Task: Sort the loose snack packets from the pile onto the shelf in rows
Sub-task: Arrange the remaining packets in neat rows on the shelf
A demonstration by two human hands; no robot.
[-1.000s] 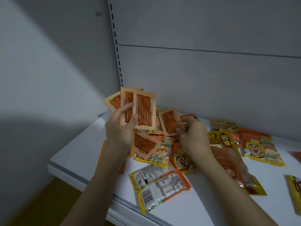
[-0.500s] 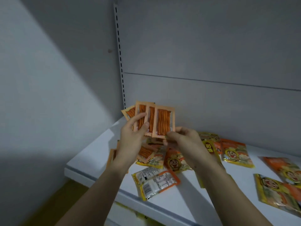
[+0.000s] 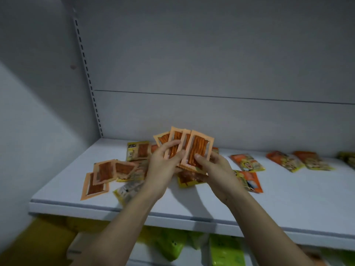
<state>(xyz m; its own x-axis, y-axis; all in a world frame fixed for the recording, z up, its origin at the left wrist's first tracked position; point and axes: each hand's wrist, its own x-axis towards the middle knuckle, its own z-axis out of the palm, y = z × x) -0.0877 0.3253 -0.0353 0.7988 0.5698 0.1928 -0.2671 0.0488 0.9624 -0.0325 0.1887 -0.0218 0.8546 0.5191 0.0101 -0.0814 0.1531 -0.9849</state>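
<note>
Above the white shelf (image 3: 221, 200) I hold a fan of several orange stick-snack packets (image 3: 197, 148). My left hand (image 3: 163, 166) grips the left side of the fan, thumb across the front. My right hand (image 3: 215, 167) pinches the front packet at its lower edge. Beneath my hands lies the loose pile (image 3: 134, 169) of orange and yellow packets, partly hidden by my wrists. Three more orange packets (image 3: 103, 173) lie overlapped at the shelf's left front.
Yellow-orange cartoon packets lie spread to the right: one (image 3: 247, 162) near my right hand, others (image 3: 299, 161) farther right. A slotted upright (image 3: 90, 81) runs up the back left corner. Green packets (image 3: 172, 244) sit on the lower shelf.
My right hand has set its packet at the front of the fan, and both hands now hold the bundle together. The view has pulled back, showing more of the shelf and the shelf below.
</note>
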